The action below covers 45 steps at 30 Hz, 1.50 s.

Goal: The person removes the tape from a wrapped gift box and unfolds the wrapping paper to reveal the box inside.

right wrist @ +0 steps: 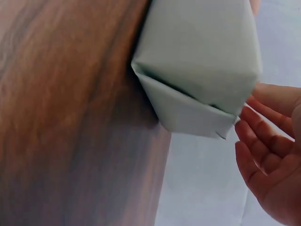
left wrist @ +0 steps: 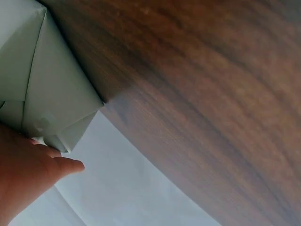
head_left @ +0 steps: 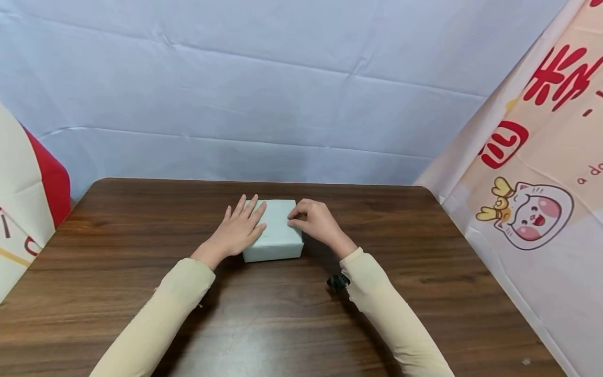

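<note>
A small box (head_left: 278, 238) wrapped in pale green-white paper sits on the dark wooden table. My left hand (head_left: 239, 230) lies on the left part of its top, fingers straight and spread. On the opposite side, my right hand (head_left: 316, 220) has its thumb and bent forefinger at the top's right edge, a small gap between the two tips. The right wrist view shows the folded paper end of the box (right wrist: 193, 110), with the right hand's other fingers (right wrist: 265, 141) loosely bent beside it. Folded flaps also cover the end of the box (left wrist: 56, 84) in the left wrist view.
The brown table (head_left: 264, 319) ends at a pale cloth backdrop (head_left: 264, 104). A printed banner (head_left: 532, 199) with red characters and a cartoon hangs at the right. A small black device (head_left: 338, 281) sits by the right sleeve cuff.
</note>
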Available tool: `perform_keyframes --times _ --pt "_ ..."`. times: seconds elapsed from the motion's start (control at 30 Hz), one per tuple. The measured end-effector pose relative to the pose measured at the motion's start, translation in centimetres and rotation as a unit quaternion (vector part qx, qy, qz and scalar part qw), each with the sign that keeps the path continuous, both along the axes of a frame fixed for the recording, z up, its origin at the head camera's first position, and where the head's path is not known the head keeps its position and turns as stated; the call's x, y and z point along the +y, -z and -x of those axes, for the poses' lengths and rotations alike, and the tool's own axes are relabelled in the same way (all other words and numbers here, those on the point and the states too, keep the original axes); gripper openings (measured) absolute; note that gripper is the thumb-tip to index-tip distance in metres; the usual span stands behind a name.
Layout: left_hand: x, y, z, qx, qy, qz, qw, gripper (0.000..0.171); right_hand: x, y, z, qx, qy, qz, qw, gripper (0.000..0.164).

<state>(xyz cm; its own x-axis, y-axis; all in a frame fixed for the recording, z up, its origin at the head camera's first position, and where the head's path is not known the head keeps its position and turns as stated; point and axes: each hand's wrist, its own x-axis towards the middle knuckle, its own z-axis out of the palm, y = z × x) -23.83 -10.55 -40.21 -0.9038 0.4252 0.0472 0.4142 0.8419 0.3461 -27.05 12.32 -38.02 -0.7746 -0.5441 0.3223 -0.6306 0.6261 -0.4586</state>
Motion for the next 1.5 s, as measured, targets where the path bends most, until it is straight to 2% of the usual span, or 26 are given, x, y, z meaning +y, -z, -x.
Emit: perform_keyframes --times 0.2,0.37,0.6,0.9,1.07,1.13,1.2,1.3,1.5 --pt "0.0 0.1 0.1 0.001 0.007 -0.006 1.0 0.06 -0.5 0.4 -0.1 0.013 0.027 0.007 1.0 0.006" --pt "0.0 0.1 0.1 0.009 0.003 -0.004 1.0 0.059 -0.7 0.2 -0.2 0.02 0.033 0.009 0.999 0.003" --pt "0.1 0.2 0.0 0.0 0.004 -0.007 1.0 0.059 -0.5 0.5 -0.4 0.012 0.046 0.01 0.999 0.006" --pt "0.0 0.5 -0.2 0.005 -0.002 -0.007 1.0 0.058 -1.1 1.1 -0.6 0.006 0.041 0.023 0.999 0.005" --pt "0.0 0.6 -0.3 0.008 -0.005 -0.009 0.9999 0.058 -1.0 1.1 -0.5 0.036 0.005 -0.014 0.999 0.008" --pt "0.0 0.7 -0.3 0.009 -0.004 -0.008 0.9999 0.058 -0.7 1.2 -0.4 0.04 0.003 -0.018 0.999 0.008" --pt "0.0 0.8 -0.3 0.008 -0.003 -0.01 0.9999 0.058 -0.4 1.3 -0.3 0.026 0.018 -0.005 0.999 0.007" --pt "0.0 0.8 -0.3 0.01 0.001 -0.012 0.9999 0.058 0.4 1.4 -0.2 -0.019 0.052 0.04 0.998 0.006" --pt "0.0 0.6 -0.4 0.009 0.002 -0.014 0.9999 0.058 1.9 1.4 0.0 -0.09 0.09 0.14 0.982 0.009"
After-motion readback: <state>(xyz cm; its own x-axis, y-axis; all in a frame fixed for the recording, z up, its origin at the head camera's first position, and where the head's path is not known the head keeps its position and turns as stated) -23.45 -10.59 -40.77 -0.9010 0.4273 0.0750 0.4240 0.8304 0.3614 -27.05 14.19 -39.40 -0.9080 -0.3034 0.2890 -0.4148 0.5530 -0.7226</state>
